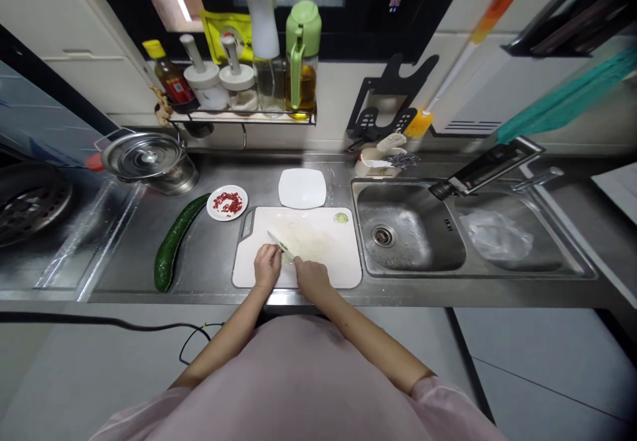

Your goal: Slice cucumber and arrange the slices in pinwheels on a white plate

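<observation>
A white cutting board (328, 249) with a grey rim lies on the steel counter. My right hand (312, 280) is closed around the handle of a small knife (279, 243), whose blade points up and left over the board. My left hand (267, 266) rests on the board left of the blade, fingers bent together; whatever they hold is too small to name. A little green material touches the blade near the left fingertips. At the board's top right corner sits a small pale green pile (341, 217).
Left of the board are a long green cucumber (174, 245) and a white plate of red pieces (227, 215). A white dish (302, 188) sits behind the board. A steel pot (154, 162) stands back left; a double sink (413, 229) lies right. Bottles stand on a rack above.
</observation>
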The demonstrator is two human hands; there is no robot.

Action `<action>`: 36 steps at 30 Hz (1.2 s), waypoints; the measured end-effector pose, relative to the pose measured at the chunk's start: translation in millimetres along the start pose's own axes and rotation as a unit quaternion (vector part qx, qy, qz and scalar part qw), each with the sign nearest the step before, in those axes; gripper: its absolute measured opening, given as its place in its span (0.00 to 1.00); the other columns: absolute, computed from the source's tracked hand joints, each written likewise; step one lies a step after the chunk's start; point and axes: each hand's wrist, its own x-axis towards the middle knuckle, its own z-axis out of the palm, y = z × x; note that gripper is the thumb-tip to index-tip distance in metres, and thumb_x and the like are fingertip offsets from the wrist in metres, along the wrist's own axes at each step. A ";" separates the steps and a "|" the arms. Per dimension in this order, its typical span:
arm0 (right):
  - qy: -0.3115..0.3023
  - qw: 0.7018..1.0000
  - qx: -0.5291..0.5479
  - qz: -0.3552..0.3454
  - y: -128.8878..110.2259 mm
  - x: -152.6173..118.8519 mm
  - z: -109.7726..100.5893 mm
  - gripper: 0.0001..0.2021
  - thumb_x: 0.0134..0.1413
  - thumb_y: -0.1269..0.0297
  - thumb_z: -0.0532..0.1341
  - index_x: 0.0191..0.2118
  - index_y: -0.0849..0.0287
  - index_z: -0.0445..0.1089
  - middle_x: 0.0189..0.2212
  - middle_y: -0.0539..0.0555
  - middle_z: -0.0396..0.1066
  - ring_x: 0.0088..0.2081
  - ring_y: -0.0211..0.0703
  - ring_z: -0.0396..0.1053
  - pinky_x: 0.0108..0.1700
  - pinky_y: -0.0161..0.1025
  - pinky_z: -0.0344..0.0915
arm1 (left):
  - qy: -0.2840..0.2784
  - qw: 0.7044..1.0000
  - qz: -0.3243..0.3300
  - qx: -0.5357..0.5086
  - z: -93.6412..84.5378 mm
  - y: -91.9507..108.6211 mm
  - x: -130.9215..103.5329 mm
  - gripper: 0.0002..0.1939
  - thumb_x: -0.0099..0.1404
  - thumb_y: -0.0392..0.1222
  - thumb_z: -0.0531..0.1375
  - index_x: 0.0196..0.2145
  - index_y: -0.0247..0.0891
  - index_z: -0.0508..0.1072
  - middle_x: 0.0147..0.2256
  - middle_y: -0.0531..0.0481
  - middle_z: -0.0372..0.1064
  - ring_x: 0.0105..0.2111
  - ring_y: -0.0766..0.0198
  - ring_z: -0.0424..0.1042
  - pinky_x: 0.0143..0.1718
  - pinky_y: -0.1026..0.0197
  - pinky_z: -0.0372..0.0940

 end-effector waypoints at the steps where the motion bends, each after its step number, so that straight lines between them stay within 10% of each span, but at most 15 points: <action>1: -0.004 1.000 0.002 -0.001 1.2 -0.6 -0.7 0.14 0.62 0.75 0.46 0.49 0.61 0.63 0.38 0.62 0.75 0.43 0.48 0.74 0.41 0.39 0.66 | 0.000 1.000 0.001 -0.003 -0.4 0.5 0.1 0.10 0.66 0.38 0.53 0.27 0.41 0.68 0.30 0.49 0.66 0.35 0.62 0.66 0.39 0.61 0.61; 36: 0.006 1.000 0.005 -0.027 1.0 3.4 -6.3 0.13 0.62 0.75 0.47 0.46 0.63 0.65 0.38 0.62 0.76 0.44 0.50 0.74 0.41 0.40 0.66 | 0.012 1.000 0.014 0.003 1.0 -1.4 -0.9 0.11 0.66 0.36 0.52 0.25 0.40 0.64 0.28 0.49 0.64 0.33 0.62 0.63 0.37 0.61 0.60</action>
